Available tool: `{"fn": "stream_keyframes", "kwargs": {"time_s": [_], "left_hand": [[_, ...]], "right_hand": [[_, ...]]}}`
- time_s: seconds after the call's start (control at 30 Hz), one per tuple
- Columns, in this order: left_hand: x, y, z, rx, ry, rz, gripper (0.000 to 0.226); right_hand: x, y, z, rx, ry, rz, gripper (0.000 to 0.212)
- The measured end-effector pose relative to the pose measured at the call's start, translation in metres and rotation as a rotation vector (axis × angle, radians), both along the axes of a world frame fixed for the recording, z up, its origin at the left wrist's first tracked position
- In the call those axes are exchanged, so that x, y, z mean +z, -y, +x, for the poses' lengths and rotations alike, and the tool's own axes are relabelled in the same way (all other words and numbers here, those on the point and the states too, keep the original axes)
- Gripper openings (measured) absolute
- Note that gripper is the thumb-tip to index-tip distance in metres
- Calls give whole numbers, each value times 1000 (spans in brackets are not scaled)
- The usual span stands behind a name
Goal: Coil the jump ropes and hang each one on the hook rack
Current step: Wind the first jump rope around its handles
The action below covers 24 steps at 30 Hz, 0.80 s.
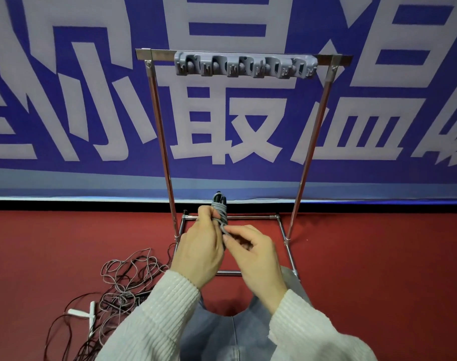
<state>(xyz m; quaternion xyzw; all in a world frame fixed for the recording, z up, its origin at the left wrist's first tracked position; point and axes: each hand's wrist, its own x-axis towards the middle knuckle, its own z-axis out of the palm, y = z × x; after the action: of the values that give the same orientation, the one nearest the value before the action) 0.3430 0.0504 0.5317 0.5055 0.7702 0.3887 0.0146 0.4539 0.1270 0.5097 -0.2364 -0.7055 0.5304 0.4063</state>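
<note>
Loose ropes [123, 287] tangled lower left; rack [245, 64] above centre. Left hand [198, 252] grips coiled rope [219, 211]; right hand [256, 252] pinches its end.

a red carpeted floor [365, 282] carries everything. the chrome frame stand [284, 231] rests on it by its rectangular base, close to the foot of the blue banner. to the left lies a loose tangle of jump ropes [123, 285], grey and dark cords crossing each other, with white handles [90, 315] lying among them
</note>
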Motion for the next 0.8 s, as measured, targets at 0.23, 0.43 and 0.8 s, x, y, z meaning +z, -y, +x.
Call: {"fn": "stream_keyframes", "kwargs": {"time_s": [0.23, 0.43, 0.8], "left_hand": [[-11, -11, 8, 0, 279, 165, 6], [-4, -8, 10, 15, 25, 64, 22], [-9, -23, 1, -79, 238, 59, 15]], "right_hand": [[1, -7, -4, -98, -93, -1, 26], [4, -24, -8, -37, -14, -66, 15], [-1, -37, -13, -171, 122, 145, 7]]}}
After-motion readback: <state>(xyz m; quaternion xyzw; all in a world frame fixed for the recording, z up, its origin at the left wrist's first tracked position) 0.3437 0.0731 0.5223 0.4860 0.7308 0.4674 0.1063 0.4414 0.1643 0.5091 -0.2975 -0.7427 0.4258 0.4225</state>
